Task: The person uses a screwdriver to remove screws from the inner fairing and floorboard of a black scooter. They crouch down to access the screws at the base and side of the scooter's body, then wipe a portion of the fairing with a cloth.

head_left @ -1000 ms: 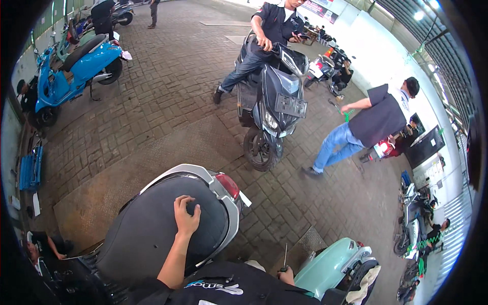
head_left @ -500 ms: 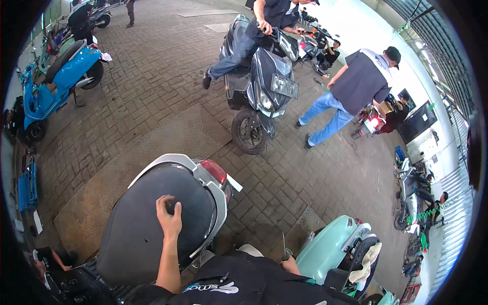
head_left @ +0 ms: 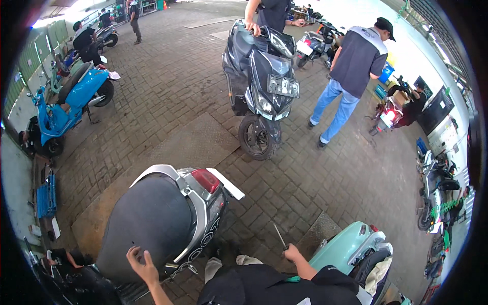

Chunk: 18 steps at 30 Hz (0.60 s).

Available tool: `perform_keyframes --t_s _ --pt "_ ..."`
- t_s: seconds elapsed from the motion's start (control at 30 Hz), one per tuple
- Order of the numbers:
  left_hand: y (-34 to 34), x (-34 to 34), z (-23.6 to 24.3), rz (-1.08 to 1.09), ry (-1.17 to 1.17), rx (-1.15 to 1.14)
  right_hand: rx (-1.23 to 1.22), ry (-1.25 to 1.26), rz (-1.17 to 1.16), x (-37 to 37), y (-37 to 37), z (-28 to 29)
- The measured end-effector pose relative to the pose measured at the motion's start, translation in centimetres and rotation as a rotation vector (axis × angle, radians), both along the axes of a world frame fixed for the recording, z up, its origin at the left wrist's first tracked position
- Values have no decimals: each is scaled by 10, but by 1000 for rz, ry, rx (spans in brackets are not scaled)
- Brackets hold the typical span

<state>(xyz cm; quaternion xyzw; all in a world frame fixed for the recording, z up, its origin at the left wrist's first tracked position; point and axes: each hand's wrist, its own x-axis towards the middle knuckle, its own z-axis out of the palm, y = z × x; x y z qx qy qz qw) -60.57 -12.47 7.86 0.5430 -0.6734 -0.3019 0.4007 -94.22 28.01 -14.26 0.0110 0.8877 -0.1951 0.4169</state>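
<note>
My left hand (head_left: 142, 265) is open, fingers apart and a little curled, over the near part of a black scooter seat (head_left: 152, 213). I cannot tell whether it touches the seat. The seat belongs to a grey scooter with a silver grab rail and a red tail light (head_left: 206, 180), parked at my left. In front of my body, my right hand (head_left: 293, 254) is closed round a tool with a thin straight metal shaft, seemingly a screwdriver (head_left: 279, 236). The shaft points up and away; the fist hides its handle. Beside my right arm stands a mint-green scooter (head_left: 351, 246).
Ahead, a black scooter (head_left: 269, 96) faces me, a person (head_left: 274, 15) standing at it. Another person in jeans (head_left: 351, 76) is right of it. A blue scooter (head_left: 76, 104) stands far left. A metal plate (head_left: 188, 140) lies on the paving.
My left hand has moved back from the seat's middle toward me. My right hand and its tool show further out. The person at the black scooter has swung off and now stands.
</note>
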Motion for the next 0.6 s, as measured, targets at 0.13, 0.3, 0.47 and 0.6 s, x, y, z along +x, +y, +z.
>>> perform_keyframes --t_s 0.13,0.3,0.47,0.6 --pt "27 68 9 184 -102 -96 -26 110 166 -34 -14 10" --pt "59 129 77 423 -204 -265 -225 295 175 -36 -69 45" --pt "85 183 116 610 -417 -419 -572 370 342 1 -173 120" --pt "98 258 115 716 -360 -472 -931 412 516 74 -253 175"
